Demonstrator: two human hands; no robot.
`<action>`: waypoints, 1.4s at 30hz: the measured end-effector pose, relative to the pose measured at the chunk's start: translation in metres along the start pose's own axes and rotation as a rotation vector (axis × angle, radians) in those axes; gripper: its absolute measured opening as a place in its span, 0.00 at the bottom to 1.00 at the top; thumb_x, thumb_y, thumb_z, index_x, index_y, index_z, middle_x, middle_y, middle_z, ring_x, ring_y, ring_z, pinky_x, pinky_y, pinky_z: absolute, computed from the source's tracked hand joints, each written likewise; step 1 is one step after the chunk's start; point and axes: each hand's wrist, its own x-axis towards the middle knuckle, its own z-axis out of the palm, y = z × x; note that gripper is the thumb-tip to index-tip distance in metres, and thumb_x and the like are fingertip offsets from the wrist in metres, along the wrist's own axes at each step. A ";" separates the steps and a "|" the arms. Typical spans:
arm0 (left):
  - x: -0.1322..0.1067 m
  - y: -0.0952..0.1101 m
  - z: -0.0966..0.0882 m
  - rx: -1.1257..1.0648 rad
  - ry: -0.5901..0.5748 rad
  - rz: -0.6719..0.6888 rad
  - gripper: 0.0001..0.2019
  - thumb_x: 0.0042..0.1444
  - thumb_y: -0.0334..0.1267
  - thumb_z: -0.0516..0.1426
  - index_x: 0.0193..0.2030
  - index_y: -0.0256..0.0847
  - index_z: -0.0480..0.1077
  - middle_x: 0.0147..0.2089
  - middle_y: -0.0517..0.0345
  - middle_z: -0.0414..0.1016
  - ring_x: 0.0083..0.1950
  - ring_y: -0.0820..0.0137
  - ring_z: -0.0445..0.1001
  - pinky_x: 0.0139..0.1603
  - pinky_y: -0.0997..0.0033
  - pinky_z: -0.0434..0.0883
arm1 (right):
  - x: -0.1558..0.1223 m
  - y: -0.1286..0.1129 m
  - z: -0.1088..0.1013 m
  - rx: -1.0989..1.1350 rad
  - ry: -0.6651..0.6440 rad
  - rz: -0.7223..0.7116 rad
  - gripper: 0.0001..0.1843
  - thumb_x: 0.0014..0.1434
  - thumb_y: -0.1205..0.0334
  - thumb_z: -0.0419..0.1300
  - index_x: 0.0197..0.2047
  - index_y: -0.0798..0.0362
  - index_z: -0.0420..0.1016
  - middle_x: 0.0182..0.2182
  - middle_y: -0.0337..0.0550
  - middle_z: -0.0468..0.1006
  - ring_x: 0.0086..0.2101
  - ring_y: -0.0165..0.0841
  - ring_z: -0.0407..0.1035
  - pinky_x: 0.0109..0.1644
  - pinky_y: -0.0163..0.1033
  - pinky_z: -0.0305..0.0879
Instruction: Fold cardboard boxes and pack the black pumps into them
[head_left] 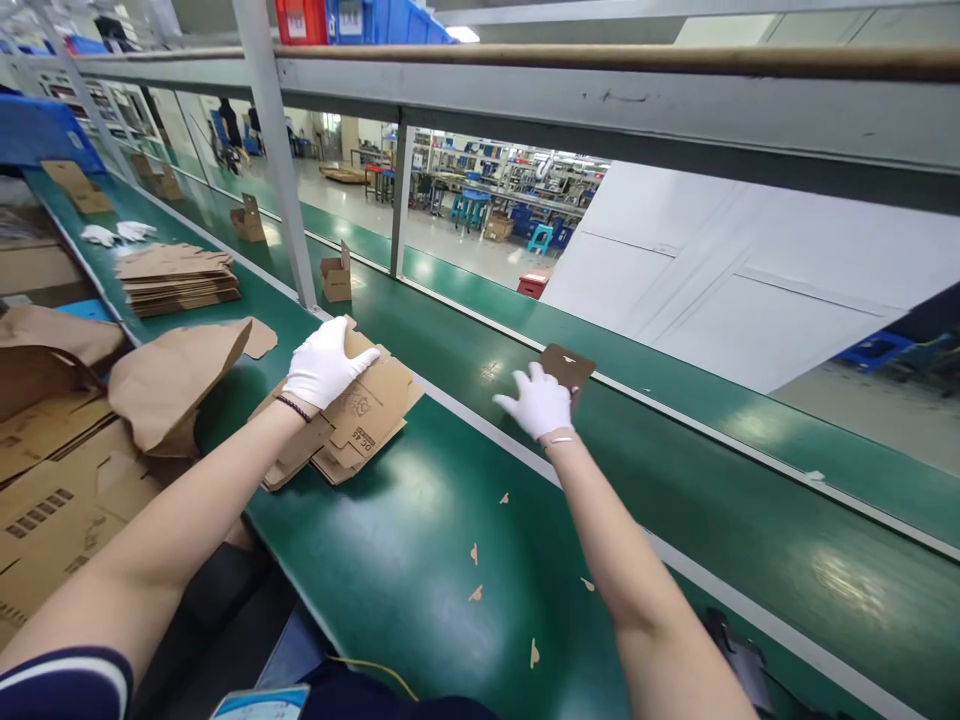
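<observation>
My left hand (324, 362), in a white glove, is at the far edge of a flat, printed cardboard box (367, 408), its fingers over the edge and its thumb apart. This flat box lies on others like it on the green work surface. My right hand (541, 402), also gloved in white, reaches over the conveyor belt with its fingers spread. Just beyond it stands a small brown cardboard box (568, 366) with a slotted upright flap, partly hidden by the hand. Whether the fingers touch that box I cannot tell.
Small folded boxes (336, 279) stand farther along the belt (465, 335). A stack of flat cardboard (178, 280) and white gloves (118, 233) lie at the left. Crumpled brown paper (180, 375) is nearer. Several cardboard scraps (475, 593) dot the surface. A metal post (276, 150) rises ahead.
</observation>
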 end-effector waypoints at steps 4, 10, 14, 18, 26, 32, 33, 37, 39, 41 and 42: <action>-0.028 0.050 -0.006 -0.536 0.068 0.073 0.30 0.51 0.58 0.57 0.54 0.39 0.68 0.61 0.45 0.68 0.64 0.51 0.63 0.63 0.56 0.60 | -0.050 -0.064 0.008 0.856 0.312 -0.282 0.37 0.57 0.35 0.55 0.63 0.48 0.64 0.68 0.51 0.54 0.64 0.47 0.54 0.64 0.50 0.55; -0.102 0.105 -0.003 -1.484 -0.321 -0.011 0.26 0.55 0.64 0.51 0.29 0.40 0.67 0.34 0.53 0.76 0.37 0.64 0.76 0.40 0.61 0.72 | -0.091 -0.078 0.005 1.657 0.636 0.033 0.19 0.55 0.43 0.60 0.31 0.51 0.69 0.48 0.47 0.74 0.43 0.36 0.72 0.51 0.46 0.68; -0.129 0.114 0.003 -1.681 -0.214 -0.021 0.23 0.51 0.57 0.61 0.22 0.40 0.60 0.20 0.65 0.64 0.22 0.76 0.64 0.27 0.73 0.65 | -0.112 -0.066 -0.007 1.917 0.536 -0.045 0.18 0.62 0.41 0.51 0.35 0.47 0.66 0.34 0.38 0.74 0.28 0.29 0.69 0.38 0.40 0.71; -0.120 0.106 -0.002 -1.651 0.002 0.132 0.19 0.49 0.55 0.64 0.31 0.42 0.66 0.18 0.69 0.59 0.18 0.78 0.58 0.24 0.75 0.62 | -0.139 -0.073 -0.019 1.698 0.447 -0.221 0.30 0.57 0.32 0.52 0.52 0.45 0.68 0.51 0.46 0.73 0.48 0.38 0.71 0.51 0.47 0.70; -0.125 0.107 0.002 -1.310 -0.089 0.353 0.22 0.56 0.60 0.55 0.41 0.42 0.73 0.65 0.47 0.63 0.63 0.57 0.65 0.62 0.55 0.63 | -0.149 -0.075 -0.011 1.357 0.623 -0.178 0.21 0.60 0.41 0.56 0.35 0.51 0.75 0.48 0.48 0.76 0.50 0.42 0.69 0.58 0.50 0.65; -0.140 0.103 0.013 -1.121 0.015 0.364 0.15 0.60 0.50 0.53 0.44 0.40 0.70 0.69 0.44 0.58 0.63 0.54 0.65 0.64 0.48 0.60 | -0.151 -0.073 -0.007 1.137 0.755 -0.196 0.10 0.63 0.57 0.53 0.40 0.51 0.73 0.54 0.51 0.73 0.52 0.41 0.69 0.59 0.52 0.64; -0.139 0.102 0.012 -1.061 0.042 0.397 0.16 0.62 0.48 0.51 0.45 0.40 0.70 0.69 0.44 0.58 0.63 0.55 0.65 0.64 0.49 0.61 | -0.152 -0.072 -0.008 1.095 0.760 -0.214 0.10 0.63 0.58 0.53 0.40 0.51 0.74 0.56 0.51 0.72 0.53 0.41 0.69 0.59 0.52 0.64; -0.138 0.102 0.005 -0.890 0.072 0.528 0.18 0.65 0.43 0.46 0.31 0.40 0.71 0.61 0.45 0.69 0.59 0.58 0.70 0.62 0.53 0.64 | -0.156 -0.064 -0.015 0.978 0.744 -0.312 0.14 0.61 0.62 0.52 0.25 0.51 0.71 0.50 0.47 0.76 0.51 0.41 0.71 0.56 0.50 0.67; -0.137 0.101 0.001 -0.863 0.004 0.552 0.14 0.61 0.46 0.53 0.33 0.40 0.72 0.62 0.45 0.67 0.60 0.56 0.68 0.62 0.52 0.64 | -0.156 -0.060 -0.017 0.972 0.746 -0.318 0.15 0.61 0.60 0.53 0.23 0.51 0.69 0.49 0.47 0.76 0.50 0.42 0.71 0.56 0.51 0.66; -0.135 0.098 -0.002 -0.844 -0.149 0.550 0.17 0.51 0.50 0.63 0.43 0.42 0.75 0.68 0.44 0.60 0.64 0.52 0.64 0.64 0.50 0.62 | -0.153 -0.056 -0.016 1.036 0.737 -0.301 0.14 0.62 0.54 0.55 0.27 0.50 0.71 0.52 0.48 0.74 0.51 0.43 0.70 0.57 0.52 0.65; -0.133 0.096 -0.002 -0.841 -0.217 0.525 0.23 0.45 0.51 0.66 0.47 0.44 0.75 0.69 0.45 0.57 0.66 0.51 0.62 0.65 0.49 0.61 | -0.150 -0.055 -0.015 1.096 0.738 -0.281 0.14 0.62 0.51 0.54 0.31 0.50 0.73 0.54 0.49 0.73 0.53 0.43 0.69 0.58 0.53 0.64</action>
